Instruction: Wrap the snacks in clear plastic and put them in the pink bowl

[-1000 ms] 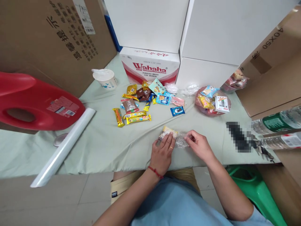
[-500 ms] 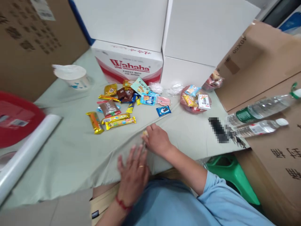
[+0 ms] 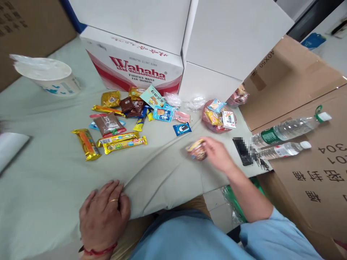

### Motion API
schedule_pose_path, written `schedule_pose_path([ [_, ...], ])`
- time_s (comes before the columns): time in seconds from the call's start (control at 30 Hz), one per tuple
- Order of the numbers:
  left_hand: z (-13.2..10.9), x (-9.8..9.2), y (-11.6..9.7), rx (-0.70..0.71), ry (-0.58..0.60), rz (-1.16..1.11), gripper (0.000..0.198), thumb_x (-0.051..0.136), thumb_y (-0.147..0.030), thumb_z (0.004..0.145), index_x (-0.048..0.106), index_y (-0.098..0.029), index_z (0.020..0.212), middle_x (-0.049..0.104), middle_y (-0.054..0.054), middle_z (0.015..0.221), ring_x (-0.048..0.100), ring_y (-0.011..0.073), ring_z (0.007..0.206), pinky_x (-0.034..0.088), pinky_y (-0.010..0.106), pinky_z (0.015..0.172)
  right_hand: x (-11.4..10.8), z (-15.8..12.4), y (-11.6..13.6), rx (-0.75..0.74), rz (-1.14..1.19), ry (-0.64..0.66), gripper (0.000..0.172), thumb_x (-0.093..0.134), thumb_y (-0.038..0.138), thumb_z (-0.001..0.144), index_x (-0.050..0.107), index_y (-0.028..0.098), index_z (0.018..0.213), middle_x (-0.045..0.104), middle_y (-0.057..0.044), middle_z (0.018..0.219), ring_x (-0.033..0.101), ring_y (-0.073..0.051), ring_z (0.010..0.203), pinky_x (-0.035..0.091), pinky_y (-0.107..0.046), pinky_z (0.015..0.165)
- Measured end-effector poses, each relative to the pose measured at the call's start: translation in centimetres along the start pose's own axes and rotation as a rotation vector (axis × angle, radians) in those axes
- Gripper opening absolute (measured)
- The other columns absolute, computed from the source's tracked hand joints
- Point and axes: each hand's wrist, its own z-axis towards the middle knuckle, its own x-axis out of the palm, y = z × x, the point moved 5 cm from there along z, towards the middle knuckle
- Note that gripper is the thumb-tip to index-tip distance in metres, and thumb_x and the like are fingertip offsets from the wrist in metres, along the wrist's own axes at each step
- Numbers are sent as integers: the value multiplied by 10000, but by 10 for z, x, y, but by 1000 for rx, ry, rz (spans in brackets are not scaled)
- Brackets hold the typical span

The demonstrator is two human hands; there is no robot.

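My right hand (image 3: 218, 155) pinches a small snack packet (image 3: 197, 150) by its right end, held over the front part of the table. The packet has brown and yellow printing and is blurred. My left hand (image 3: 104, 215) lies palm down on the cloth near the front edge, holding nothing. Beyond the hands is a loose group of wrapped snacks: yellow bars (image 3: 125, 144), a gold packet (image 3: 87, 145), a brown packet (image 3: 107, 124) and a small blue packet (image 3: 182, 129). A reddish bowl (image 3: 220, 127) at the right contains several wrapped snacks.
A white Wahaba-style carton (image 3: 135, 70) stands at the back. At the left are a paper tub (image 3: 61, 81) and a white roll (image 3: 11, 148). Two water bottles (image 3: 290, 131) and a dark phone-like object (image 3: 241, 153) lie at the right edge by a cardboard box (image 3: 320, 155).
My right hand has moved right and lifted the snack packet, which was mostly hidden in it before. My left hand has moved left, away from it, and rests on the cloth. The view has shifted.
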Motion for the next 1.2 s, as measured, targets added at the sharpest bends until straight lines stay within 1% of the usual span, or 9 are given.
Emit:
schedule_pose_path([
  [0.13,-1,2,4,-10,-8,13,415,624,-170,812,640,-213,1225,725,132,1234,702,332,1110,513,484,999,-102,47,-105,191,-30,-330,332,396,255,982,670,192,1159,729,-74,1032,660,-221,892,500,-324,783],
  [0.2,0,2,4,-4,-14,17,393,625,-163,816,647,-195,1207,726,140,1234,705,338,1112,526,482,991,-130,84,-144,267,-98,-371,341,383,226,942,688,160,1081,723,-92,980,649,-215,834,481,-308,723],
  [0.33,1,3,5,30,-4,18,336,632,-153,829,660,-154,1164,723,177,1232,709,361,1104,547,500,977,-116,156,-172,276,-161,-158,269,457,160,849,716,154,922,703,-59,793,602,-205,727,460,-302,685],
  [0.47,1,3,6,27,-9,17,334,636,-145,829,662,-155,1162,722,178,1231,711,364,1098,557,514,968,-76,183,-163,198,-274,-166,217,512,185,854,728,192,861,694,-90,840,561,-278,931,435,-370,858],
  [0.67,-3,6,7,29,-23,0,335,629,-153,824,663,-162,1156,728,169,1214,709,347,1108,554,502,987,-88,173,-169,111,-464,-436,336,402,309,982,699,159,1033,649,-180,1076,498,-322,1073,385,-467,983],
  [0.83,-1,5,6,40,-47,-4,337,626,-142,818,661,-152,1153,733,172,1193,710,339,1105,553,482,984,-104,115,-155,63,-427,-675,447,265,342,1057,674,165,1029,632,-159,1011,551,-296,1006,418,-445,935],
  [0.97,2,3,4,72,-46,17,318,629,-136,810,660,-145,1126,736,173,1173,716,336,1072,559,461,943,-51,56,-126,-78,-502,-477,347,477,444,1017,675,197,1158,644,-139,1117,578,-292,1021,460,-375,828],
  [1.07,3,3,3,70,-50,48,287,620,-137,817,660,-149,1100,739,168,1163,719,330,1057,558,446,908,-19,38,-128,-122,-551,-335,315,479,339,1015,688,193,1199,671,-138,1092,568,-299,1029,471,-384,868],
  [1.2,3,2,1,70,-48,89,270,607,-143,829,655,-158,1095,741,152,1157,715,315,1065,546,425,894,-26,37,-161,-86,-502,-298,349,415,176,982,732,185,1130,697,-136,1053,560,-298,1025,472,-404,931],
])
